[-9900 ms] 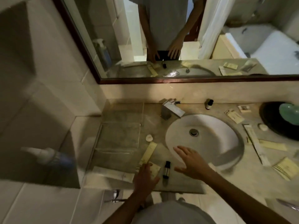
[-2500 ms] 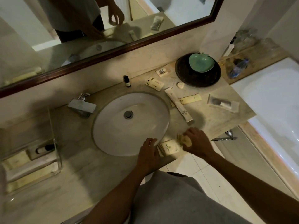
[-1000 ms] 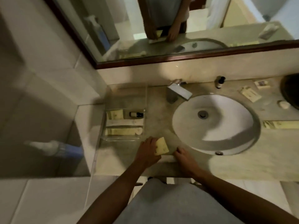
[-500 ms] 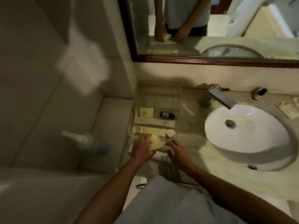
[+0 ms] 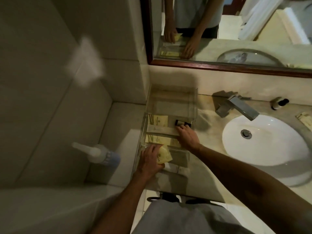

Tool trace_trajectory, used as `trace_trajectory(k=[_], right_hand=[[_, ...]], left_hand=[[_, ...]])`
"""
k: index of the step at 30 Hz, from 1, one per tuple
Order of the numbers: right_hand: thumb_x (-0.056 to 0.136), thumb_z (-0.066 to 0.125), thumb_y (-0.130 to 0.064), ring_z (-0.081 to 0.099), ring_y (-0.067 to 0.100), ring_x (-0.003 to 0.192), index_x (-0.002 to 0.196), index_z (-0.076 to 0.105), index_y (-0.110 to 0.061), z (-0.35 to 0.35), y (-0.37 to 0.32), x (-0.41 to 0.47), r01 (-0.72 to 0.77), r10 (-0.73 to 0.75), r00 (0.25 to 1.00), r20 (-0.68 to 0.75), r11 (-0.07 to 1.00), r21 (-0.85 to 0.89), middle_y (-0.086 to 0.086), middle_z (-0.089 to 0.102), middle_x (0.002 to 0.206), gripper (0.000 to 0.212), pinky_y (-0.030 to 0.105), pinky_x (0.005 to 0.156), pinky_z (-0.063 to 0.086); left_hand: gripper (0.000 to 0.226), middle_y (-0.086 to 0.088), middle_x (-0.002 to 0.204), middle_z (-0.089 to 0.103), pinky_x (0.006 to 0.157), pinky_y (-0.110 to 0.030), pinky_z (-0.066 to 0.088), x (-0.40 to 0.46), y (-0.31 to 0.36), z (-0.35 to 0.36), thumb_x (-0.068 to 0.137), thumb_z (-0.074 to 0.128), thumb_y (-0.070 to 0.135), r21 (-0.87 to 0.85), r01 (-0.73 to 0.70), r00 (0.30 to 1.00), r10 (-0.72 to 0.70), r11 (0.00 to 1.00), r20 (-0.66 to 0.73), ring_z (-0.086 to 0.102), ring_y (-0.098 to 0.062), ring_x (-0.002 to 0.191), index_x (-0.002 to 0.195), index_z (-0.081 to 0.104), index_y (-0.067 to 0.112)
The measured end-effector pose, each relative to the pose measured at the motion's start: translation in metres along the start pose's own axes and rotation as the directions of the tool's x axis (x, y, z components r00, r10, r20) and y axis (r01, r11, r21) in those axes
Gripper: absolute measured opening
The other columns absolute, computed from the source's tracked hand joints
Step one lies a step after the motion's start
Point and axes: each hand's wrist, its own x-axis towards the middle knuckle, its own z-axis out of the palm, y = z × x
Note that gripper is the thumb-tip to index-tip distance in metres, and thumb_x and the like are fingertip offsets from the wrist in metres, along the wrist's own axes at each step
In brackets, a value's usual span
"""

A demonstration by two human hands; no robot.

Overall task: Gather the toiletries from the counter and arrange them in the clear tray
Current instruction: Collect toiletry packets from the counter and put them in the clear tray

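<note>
Hands work over the clear tray [image 5: 194, 102] at the sink's [image 5: 263, 141] nine o'clock. Left hand [image 5: 149, 159] grips a yellow sachet [image 5: 164, 157]; right hand [image 5: 186, 136], fingers spread and empty, touches a small dark bottle [image 5: 181, 122].

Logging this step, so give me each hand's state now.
Left hand: closed on the yellow packet.
Right hand: open, fingertips at the small dark bottle, holding nothing.

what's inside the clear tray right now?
Clear tray: yellow sachet, small dark bottle, white tube, long yellow packet. Back section looks bare. Right hand covers their right ends; left hand, holding another yellow packet, hides the near-left corner.
</note>
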Motion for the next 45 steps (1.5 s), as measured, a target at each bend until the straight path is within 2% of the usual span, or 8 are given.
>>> trace_trajectory(k=[6,11,16,25,28,34,41,45], right_hand=[[0.089,0.067,-0.027,0.051,0.022,0.109,0.118,0.062,-0.016,0.005,-0.001,0.005,0.032,-0.033,0.999,-0.009,0.994,-0.103,0.007,0.059,0.124,0.032,0.037,0.091,0.049],[0.088,0.067,-0.021,0.051,0.018,0.092,0.104,0.063,-0.015,-0.008,0.008,-0.036,0.063,-0.039,0.969,-0.244,0.994,0.088,0.004,0.06,0.105,0.017,0.035,0.077,0.052],[0.091,0.057,-0.031,0.047,0.013,0.089,0.105,0.061,-0.021,0.003,0.022,-0.068,0.093,-0.062,0.979,-0.195,0.984,0.154,0.0,0.057,0.104,0.017,0.031,0.073,0.051],[0.09,0.06,-0.027,0.051,0.018,0.096,0.109,0.065,-0.019,0.002,0.024,-0.066,0.149,-0.115,0.972,-0.203,0.976,0.16,0.004,0.06,0.109,0.021,0.035,0.079,0.051],[0.09,0.057,-0.029,0.052,0.017,0.098,0.11,0.065,-0.02,0.004,0.026,-0.08,0.17,-0.136,0.971,-0.198,0.971,0.166,0.003,0.062,0.111,0.023,0.033,0.081,0.052],[0.089,0.064,-0.025,0.054,0.019,0.102,0.112,0.066,-0.021,0.006,0.027,-0.101,0.182,-0.146,0.969,-0.201,0.969,0.17,0.003,0.063,0.118,0.023,0.034,0.088,0.049],[0.089,0.059,-0.028,0.052,0.014,0.098,0.104,0.068,-0.022,0.001,0.037,-0.121,0.149,-0.11,0.973,-0.204,0.971,0.187,-0.001,0.063,0.107,0.019,0.029,0.082,0.048],[0.088,0.058,-0.029,0.053,0.016,0.097,0.103,0.07,-0.019,-0.001,0.04,-0.128,0.118,-0.077,0.975,-0.21,0.975,0.19,-0.001,0.063,0.104,0.021,0.031,0.08,0.05]], left_hand=[[0.085,0.0,0.126,0.049,0.089,-0.031,0.034,-0.007,-0.011,-0.011,0.058,0.078,0.043,-0.031,0.056,0.996,-0.058,0.998,-0.068,0.047,-0.021,0.113,0.135,0.042,0.03],[0.085,-0.003,0.124,0.051,0.091,-0.037,0.038,0.009,-0.014,-0.026,0.061,0.08,0.045,-0.018,0.19,0.968,-0.191,0.982,-0.163,0.047,-0.022,0.111,0.134,0.044,0.022],[0.084,-0.006,0.129,0.051,0.093,-0.038,0.039,0.04,-0.005,-0.037,0.066,0.081,0.04,0.002,0.224,0.955,-0.219,0.975,-0.199,0.047,-0.024,0.114,0.137,0.041,0.019],[0.086,-0.005,0.132,0.052,0.095,-0.04,0.043,0.098,0.003,-0.056,0.066,0.082,0.038,0.087,0.138,0.99,-0.138,0.987,-0.011,0.049,-0.026,0.116,0.139,0.039,0.023],[0.087,-0.005,0.129,0.056,0.092,-0.039,0.045,0.114,0.008,-0.059,0.063,0.085,0.037,0.12,0.06,0.998,-0.061,0.991,0.01,0.055,-0.027,0.112,0.137,0.043,0.021],[0.082,-0.002,0.134,0.052,0.097,-0.038,0.039,0.129,0.01,-0.055,0.067,0.082,0.034,0.338,-0.122,0.979,0.058,0.933,0.194,0.05,-0.023,0.117,0.137,0.041,0.022],[0.083,0.0,0.125,0.049,0.097,-0.034,0.038,0.141,0.009,-0.049,0.061,0.086,0.032,0.43,-0.138,0.989,0.098,0.892,0.113,0.05,-0.021,0.113,0.131,0.042,0.024],[0.073,-0.002,0.124,0.053,0.096,-0.037,0.039,0.152,0.004,-0.044,0.068,0.078,0.038,0.401,-0.14,0.98,0.068,0.906,0.189,0.051,-0.023,0.112,0.13,0.042,0.023]])
